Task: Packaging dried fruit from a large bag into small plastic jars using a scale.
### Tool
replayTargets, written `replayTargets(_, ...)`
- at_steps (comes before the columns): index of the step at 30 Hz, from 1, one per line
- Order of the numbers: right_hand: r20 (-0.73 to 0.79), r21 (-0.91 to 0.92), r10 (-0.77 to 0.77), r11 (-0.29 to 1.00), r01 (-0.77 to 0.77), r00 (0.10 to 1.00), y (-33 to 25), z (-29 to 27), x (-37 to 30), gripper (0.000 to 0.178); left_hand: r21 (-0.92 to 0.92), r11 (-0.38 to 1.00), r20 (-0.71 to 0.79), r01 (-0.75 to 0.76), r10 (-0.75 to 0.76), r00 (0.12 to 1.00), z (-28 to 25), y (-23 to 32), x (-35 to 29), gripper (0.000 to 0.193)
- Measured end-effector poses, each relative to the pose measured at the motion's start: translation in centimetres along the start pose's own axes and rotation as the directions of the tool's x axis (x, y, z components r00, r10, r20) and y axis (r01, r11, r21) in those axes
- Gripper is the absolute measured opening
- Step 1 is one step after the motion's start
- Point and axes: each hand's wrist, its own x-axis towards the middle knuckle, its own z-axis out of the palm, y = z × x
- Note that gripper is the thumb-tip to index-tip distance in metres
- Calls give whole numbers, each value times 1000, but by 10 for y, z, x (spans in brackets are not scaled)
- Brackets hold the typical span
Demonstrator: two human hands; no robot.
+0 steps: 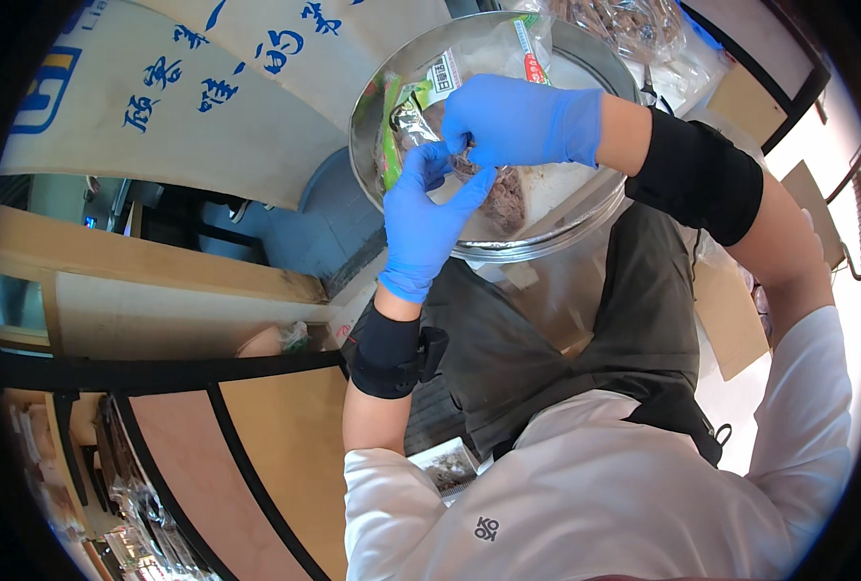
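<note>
Both my hands wear blue gloves and work close together over a wide, round metal pan [361, 145]. Between them is a clear plastic bag with brown, dried-looking contents [505, 205]; its upper part is hidden by my fingers. My right hand [527, 121] is closed, knuckles up, with its fingertips pinching the bag's upper part. From the lower left, my left hand [423, 218] grips the bag's near left side, fingers curled and thumb stretched across it. Clear packaging with green edging [391, 145] and printed labels lies in the pan beside my hands.
More clear bags of brown goods [634, 29] lie beyond the pan at the right. A pale printed banner [246, 107] hangs at the left, above a wooden ledge [150, 257]. A cardboard piece [729, 315] stands right of my legs. Packaged goods fill a shelf at lower left.
</note>
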Motion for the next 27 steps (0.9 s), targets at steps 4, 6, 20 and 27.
replayTargets(4,79,-117,25,993,-16,997,-8,-14,6,14,126,992,-27,-28,32,999,7,3,-2,47)
replayTargets(6,94,-129,39,991,-27,995,-9,-15,7,11,186,977,-55,-107,120,991,11,3,-2,48)
replayTargets(20,-81,248,76,967,-54,994,14,11,5,20,107,990,-58,-95,102,993,12,-3,1,57)
replayTargets(27,-163,178,218,966,-189,962,-9,23,-3,18,127,990,-91,-67,79,993,10,-4,-5,59)
